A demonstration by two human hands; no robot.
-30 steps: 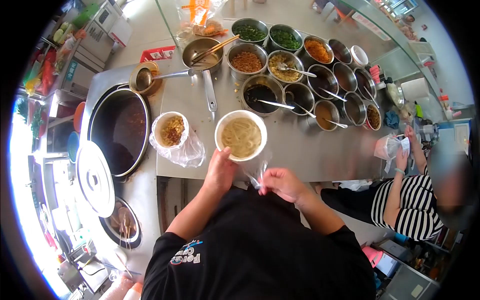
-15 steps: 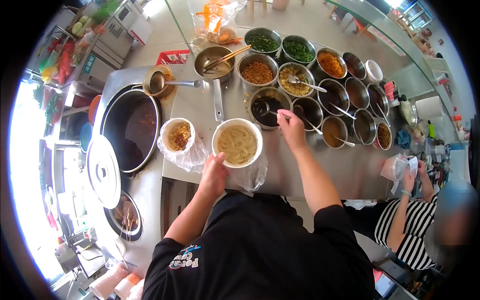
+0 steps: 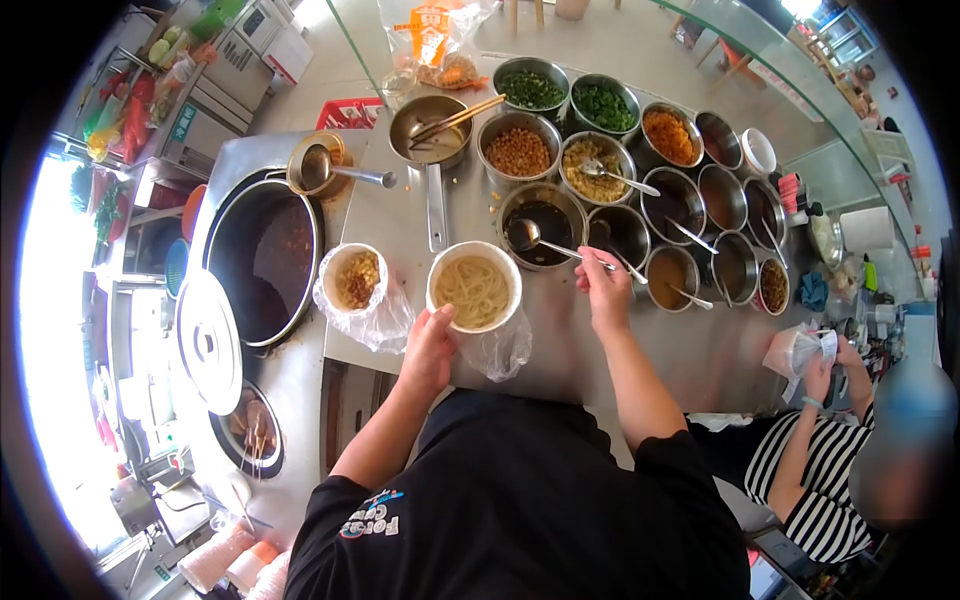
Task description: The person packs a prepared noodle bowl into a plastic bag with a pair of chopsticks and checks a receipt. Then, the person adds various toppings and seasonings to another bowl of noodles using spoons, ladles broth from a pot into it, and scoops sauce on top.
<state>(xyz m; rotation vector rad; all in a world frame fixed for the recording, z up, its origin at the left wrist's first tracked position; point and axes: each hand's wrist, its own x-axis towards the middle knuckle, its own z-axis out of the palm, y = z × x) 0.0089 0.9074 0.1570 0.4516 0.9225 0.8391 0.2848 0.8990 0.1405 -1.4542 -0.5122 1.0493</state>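
Observation:
My left hand (image 3: 430,350) is closed on the near rim of a white bowl of noodles (image 3: 474,288), with a clear plastic bag (image 3: 500,348) beneath it. My right hand (image 3: 606,288) pinches the handle of a metal spoon (image 3: 555,247). The spoon's bowl is above or in the dark sauce of a metal pot (image 3: 516,196); I cannot tell whether it touches the sauce. Left of the noodles, a second white bowl (image 3: 355,280) holds chopped yellow and brown toppings, a bag around it.
Several metal pots of toppings, such as chopped greens (image 3: 603,105), stand at the back right. A saucepan (image 3: 430,135) with chopsticks lies ahead. A large soup pot (image 3: 262,262) and a ladle (image 3: 345,173) are at left. A person in a striped top (image 3: 810,470) handles a bag at right.
My right hand has drawn back and slightly right, so the spoon lies lower and more of its handle shows over the dark sauce. My left hand and the noodle bowl stay about the same.

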